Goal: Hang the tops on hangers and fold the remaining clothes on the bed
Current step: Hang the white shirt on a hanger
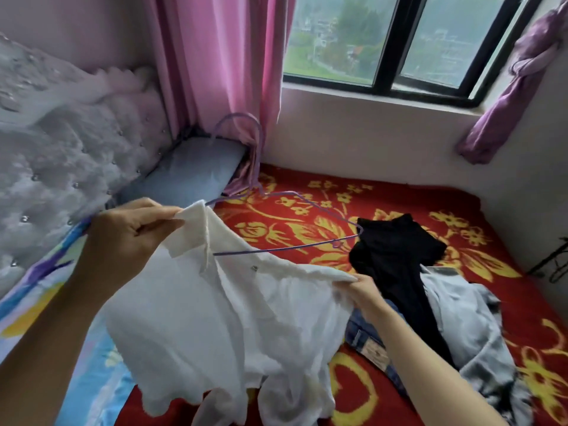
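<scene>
Left hand (135,229) is up in the air, fingers curled and pinching one corner of the white top (221,318) at its collar. That top is the centre of it all, held spread above the bed, its hem drooping down onto the red flowered blanket (461,210). Off to the left of the top sits a tufted white headboard (61,149), and behind the top's raised corner lies a blue pillow (190,170). Higher up behind the top, a pink curtain (221,72) hangs down.

Now the purple wire hanger (276,249): one arm of it is tucked inside the top's neck opening, while the other arm and the hook stick out above the top in clear air. Whether either hand has hold of the wire, I can't tell; the cloth hides it.

Moving along the top's upper edge, right hand (364,290) grips the far shoulder, fingers bunched into the fabric. Just to the right of the top, a black garment (396,250) lies crumpled on the blanket. A pair of jeans (365,339) peeks out from under the top's right edge, and a grey garment (470,318) sprawls further right of it. Up beyond the top, a dark-framed window (384,41), with a knotted purple curtain (528,63) at its far right.
</scene>
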Demonstrator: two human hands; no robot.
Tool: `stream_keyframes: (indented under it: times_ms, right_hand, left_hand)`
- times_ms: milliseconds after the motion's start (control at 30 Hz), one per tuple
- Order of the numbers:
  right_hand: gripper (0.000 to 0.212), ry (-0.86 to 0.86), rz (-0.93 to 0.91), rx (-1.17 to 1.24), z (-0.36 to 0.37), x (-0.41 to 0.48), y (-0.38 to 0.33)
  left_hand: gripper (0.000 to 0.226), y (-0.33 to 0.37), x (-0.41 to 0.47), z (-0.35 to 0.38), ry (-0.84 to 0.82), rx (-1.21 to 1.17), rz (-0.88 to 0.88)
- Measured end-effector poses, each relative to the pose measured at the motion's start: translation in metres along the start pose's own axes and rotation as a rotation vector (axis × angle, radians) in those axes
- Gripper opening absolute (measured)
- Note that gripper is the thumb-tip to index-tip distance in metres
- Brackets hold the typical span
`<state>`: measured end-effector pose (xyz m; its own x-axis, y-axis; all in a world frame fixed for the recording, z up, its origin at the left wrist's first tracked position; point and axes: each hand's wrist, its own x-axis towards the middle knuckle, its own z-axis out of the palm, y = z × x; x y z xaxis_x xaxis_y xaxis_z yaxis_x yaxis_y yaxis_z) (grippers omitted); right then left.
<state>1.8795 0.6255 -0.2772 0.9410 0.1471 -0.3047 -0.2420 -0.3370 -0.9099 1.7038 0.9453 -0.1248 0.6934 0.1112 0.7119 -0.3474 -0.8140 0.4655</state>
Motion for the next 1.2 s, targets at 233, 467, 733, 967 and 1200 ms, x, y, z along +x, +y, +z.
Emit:
stream_keyframes:
  times_ms: [233,467,733,967,1200]
  right_hand:
    - [0.021,0.061,-0.121,-0.113,-0.046,-0.006,-0.055]
    - [0.018,0.227,-0.018,-0.148,-0.055,0.011,-0.064]
    - [0.008,0.191,-0.097,-0.098,-0.057,0.005,-0.077]
    - [0.025,0.133,-0.209,-0.147,-0.039,-0.021,-0.104]
    - [0.01,-0.202,-0.604,-0.387,0.006,-0.088,-0.139]
  left_hand:
    - [0.023,-0.01,-0.021,0.03,-0.121,0.084,0.0]
    - [0.032,0.001,-0.022,0.033,-0.093,-0.154,-0.086]
    - [0.031,-0.001,-0.041,0.03,-0.065,-0.138,-0.13]
    - [0.031,-0.02,-0.062,0.049,0.048,0.385,-0.121]
    - [0.026,-0.011,-0.044,0.046,0.344,0.365,-0.103]
